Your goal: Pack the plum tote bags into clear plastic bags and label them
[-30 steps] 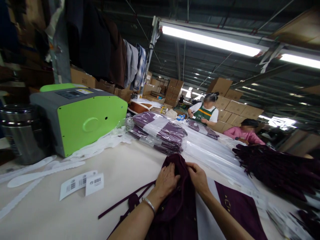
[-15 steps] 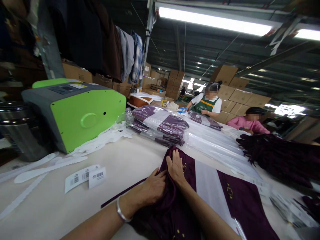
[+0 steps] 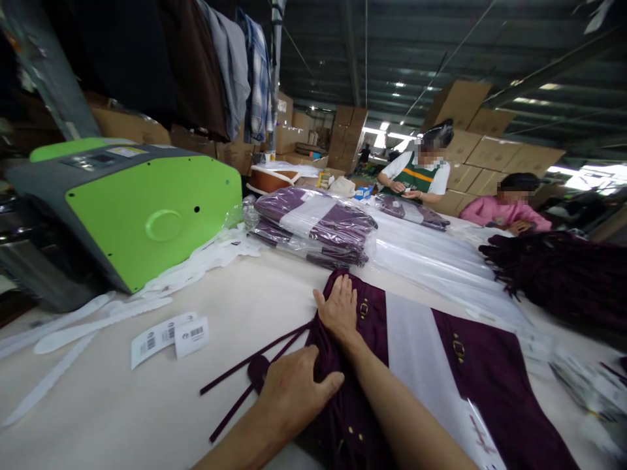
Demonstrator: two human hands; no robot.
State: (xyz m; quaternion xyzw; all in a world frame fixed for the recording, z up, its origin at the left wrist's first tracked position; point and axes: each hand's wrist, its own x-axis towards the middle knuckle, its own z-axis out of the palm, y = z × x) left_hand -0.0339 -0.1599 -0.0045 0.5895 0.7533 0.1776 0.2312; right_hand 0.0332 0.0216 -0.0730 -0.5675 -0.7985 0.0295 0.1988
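A dark purple, soft item (image 3: 490, 365) with gold buckle-like fittings lies on the table in front of me, a pale paper band (image 3: 411, 339) across it. My right hand (image 3: 339, 308) rests flat on its upper left part, fingers stretched out. At its left edge, my left hand (image 3: 296, 388) has its fingers curled round the gathered purple material, the thumb lying on top; the fingertips are hidden. Thin purple straps (image 3: 249, 359) stick out to the left beside that hand. A clear plastic piece with reddish marks (image 3: 482, 431) lies on the lower band.
Plastic-wrapped purple items (image 3: 313, 222) are stacked behind, beside clear plastic sheets (image 3: 431, 254). A green-grey machine (image 3: 161, 222), barcode labels (image 3: 191, 336) and white strips (image 3: 98, 326) occupy the left. Dark purple fringed material (image 3: 563, 281) is piled right. Two people (image 3: 416, 173) work across the table.
My left hand has moved down and toward me along the item's left edge. The thin straps now spread out to the left. My right hand still presses the item; the view has shifted slightly.
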